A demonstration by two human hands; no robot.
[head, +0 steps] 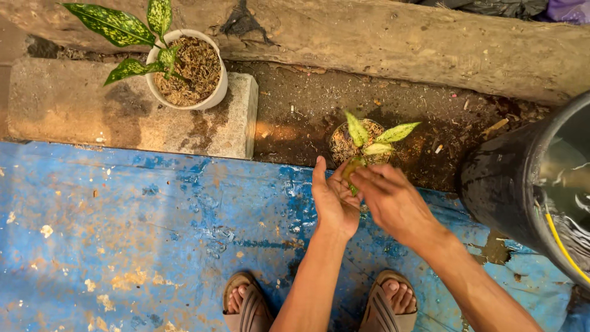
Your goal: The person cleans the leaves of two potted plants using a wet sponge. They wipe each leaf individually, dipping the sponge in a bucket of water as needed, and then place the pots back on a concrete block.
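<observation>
Seen from above, a person stands in sandals on a worn blue tarp (123, 233) with wide bare room to the left. A black tub (510, 184) of water crowds the right edge. Both hands meet over dark soil: the left hand (334, 200) cups open beneath a small speckled cutting (369, 144), and the right hand (393, 200) pinches its stem. A white pot (215, 95) sits on a concrete block (92, 117).

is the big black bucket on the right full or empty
Holds water. The black bucket shows a rippled, shiny surface inside its rim, with a yellow hose at its edge. How deep, cannot tell.
</observation>
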